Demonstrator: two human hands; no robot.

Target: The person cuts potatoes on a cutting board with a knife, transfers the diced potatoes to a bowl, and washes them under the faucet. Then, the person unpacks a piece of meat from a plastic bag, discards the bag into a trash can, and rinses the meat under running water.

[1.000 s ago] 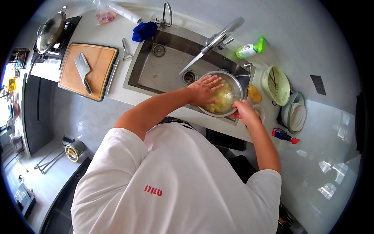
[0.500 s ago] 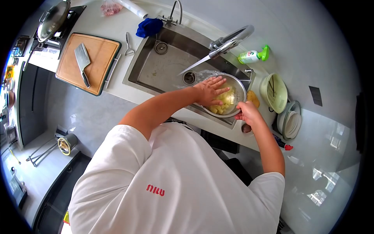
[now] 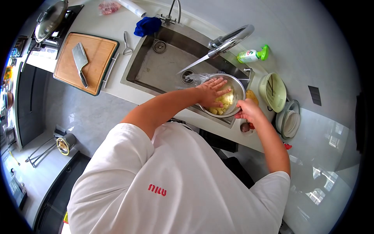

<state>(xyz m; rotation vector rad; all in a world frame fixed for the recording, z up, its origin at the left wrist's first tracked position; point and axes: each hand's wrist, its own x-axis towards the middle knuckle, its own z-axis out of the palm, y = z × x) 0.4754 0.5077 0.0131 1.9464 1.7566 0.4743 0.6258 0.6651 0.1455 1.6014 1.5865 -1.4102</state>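
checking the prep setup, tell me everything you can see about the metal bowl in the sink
The metal bowl is round, shiny and looks like stainless steel. It sits tilted at the right end of the sink, its rim toward the drain, holding pale yellow chunks. The left hand lies flat over its mouth, fingers spread, and the right hand grips its near rim. Water spills from its left edge, below the faucet spout.

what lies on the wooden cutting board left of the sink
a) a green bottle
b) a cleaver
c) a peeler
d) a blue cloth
b, a cleaver lies flat on the cutting board; the peeler sits on the counter between board and sink, the blue cloth is at the sink's back rim, and the green bottle stands by the tap.
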